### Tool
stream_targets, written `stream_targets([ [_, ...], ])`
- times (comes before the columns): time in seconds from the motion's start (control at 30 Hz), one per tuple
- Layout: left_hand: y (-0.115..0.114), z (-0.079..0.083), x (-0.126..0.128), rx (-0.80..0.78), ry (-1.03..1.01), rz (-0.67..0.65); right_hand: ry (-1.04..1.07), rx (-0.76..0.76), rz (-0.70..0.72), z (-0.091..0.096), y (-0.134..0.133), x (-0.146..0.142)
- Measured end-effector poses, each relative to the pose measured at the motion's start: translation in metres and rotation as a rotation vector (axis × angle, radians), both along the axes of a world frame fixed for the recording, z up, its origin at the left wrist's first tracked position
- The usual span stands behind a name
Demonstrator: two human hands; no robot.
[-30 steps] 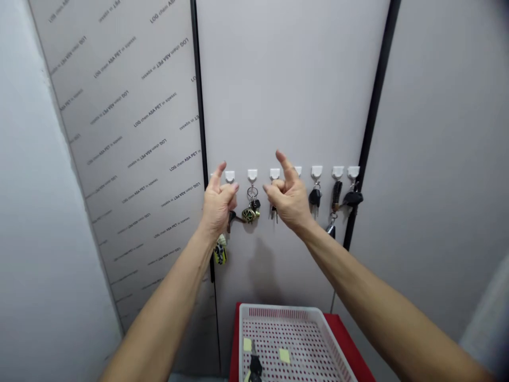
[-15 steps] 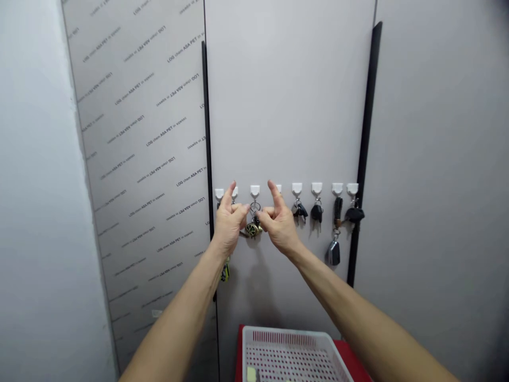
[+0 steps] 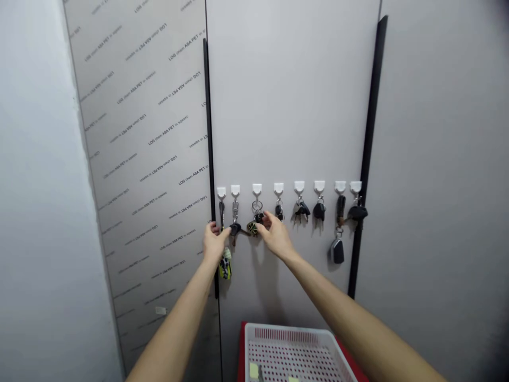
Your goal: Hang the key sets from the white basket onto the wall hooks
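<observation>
Several white hooks run in a row on a pale cabinet door, with keys hanging from them. My left hand (image 3: 214, 244) is open beside the two leftmost sets, its thumb by a black key (image 3: 235, 229) on a metal clip. Below that hand hangs a yellow-green and black patterned key fob (image 3: 225, 269). My right hand (image 3: 277, 237) has thumb and index finger apart, next to a bunch with a brass wheel-shaped keychain (image 3: 252, 228) and a dark fob (image 3: 259, 217). Whether its fingertips touch the bunch, I cannot tell.
Further right hang black car keys (image 3: 318, 211) and a fob on a dark strap (image 3: 338, 250). Long black handles (image 3: 368, 132) edge the door. Below is a white perforated basket (image 3: 290, 333) on something red, holding a few small items. A printed film panel (image 3: 147, 159) stands left.
Both hands have moved down from pointing near the hooks, and my left hand has shifted left. Hooks and keys that they covered now show. The view has shifted slightly.
</observation>
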State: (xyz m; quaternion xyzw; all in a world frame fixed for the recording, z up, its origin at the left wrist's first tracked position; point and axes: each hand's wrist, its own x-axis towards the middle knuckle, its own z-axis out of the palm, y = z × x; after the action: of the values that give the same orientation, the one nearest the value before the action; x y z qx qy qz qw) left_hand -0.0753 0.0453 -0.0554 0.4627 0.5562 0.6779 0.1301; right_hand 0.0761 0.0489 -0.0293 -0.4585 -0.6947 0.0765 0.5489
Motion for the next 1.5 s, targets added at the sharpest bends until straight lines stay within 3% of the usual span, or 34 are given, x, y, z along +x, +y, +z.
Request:
stream_targets([
  [0.07, 0.006, -0.006, 0.008, -0.076, 0.148, 0.052, -0.066, -0.001, -0.061, -0.004, 0.006, -0.006],
  [0.2, 0.006, 0.002, 0.031, -0.148, 0.331, 0.227, -0.134, -0.037, -0.184, -0.004, 0.011, -0.017],
  [0.3, 0.004, 0.009, 0.031, -0.185, 0.335, 0.150, -0.093, -0.067, -0.169, -0.001, 0.014, -0.015],
  [0.47, 0.001, 0.018, 0.010, -0.004, 0.136, -0.041, 0.185, -0.208, 0.064, 0.009, 0.021, -0.003],
  [0.63, -0.004, 0.056, 0.008, 0.198, 0.017, -0.192, 0.442, -0.182, 0.263, 0.038, 0.016, -0.004],
  [0.73, -0.001, 0.087, 0.012, 0.232, 0.007, -0.188, 0.546, -0.119, 0.364, 0.064, 0.010, -0.010],
  [0.87, 0.002, 0.121, 0.008, 0.052, -0.014, -0.214, 0.620, -0.070, 0.463, 0.095, 0.006, -0.011],
  [1.0, -0.004, 0.130, -0.006, -0.170, -0.026, -0.299, 0.647, -0.081, 0.560, 0.106, 0.001, 0.002],
  [1.1, -0.009, 0.121, -0.020, -0.173, -0.086, -0.302, 0.611, -0.151, 0.612, 0.092, -0.010, 0.016],
  [1.2, -0.009, 0.108, -0.030, -0.090, -0.142, -0.274, 0.483, -0.311, 0.630, 0.060, -0.022, 0.031],
  [1.3, -0.004, 0.105, -0.031, -0.077, 0.001, -0.209, 0.280, -0.514, 0.589, 0.014, -0.032, 0.045],
  [1.4, 0.003, 0.114, -0.031, -0.060, 0.206, -0.084, 0.108, -0.655, 0.565, -0.039, -0.037, 0.056],
  [1.5, 0.005, 0.126, -0.031, -0.049, 0.194, -0.032, 0.007, -0.776, 0.572, -0.090, -0.041, 0.065],
])
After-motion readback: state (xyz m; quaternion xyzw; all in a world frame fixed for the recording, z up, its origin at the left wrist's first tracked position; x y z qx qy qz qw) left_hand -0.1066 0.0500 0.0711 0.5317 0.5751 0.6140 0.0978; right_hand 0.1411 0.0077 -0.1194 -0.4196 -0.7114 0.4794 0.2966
